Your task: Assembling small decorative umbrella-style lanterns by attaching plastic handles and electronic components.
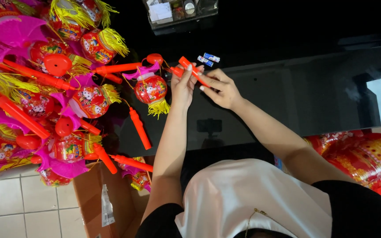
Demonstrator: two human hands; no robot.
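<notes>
Both my hands are together over a glossy black tabletop (287, 97), gripping the same orange-red plastic stick handle (185, 62). My left hand (182, 88) wraps the handle from the left, while the fingertips of my right hand (220, 90) pinch along its right side. From the handle's left end hangs a round red lantern (151, 89) with a pink collar and a yellow tassel, resting on the table just left of my left hand. Two small blue-and-white batteries (208, 59) lie right beyond the handle's far end.
A big pile of similar red lanterns (45, 88) with orange handles, pink trim and yellow tassels fills the left side. A cardboard box (95, 194) stands on the tiled floor below it. A clear container (181, 13) sits at the table's far edge. Red packaged goods (362, 158) lie at right.
</notes>
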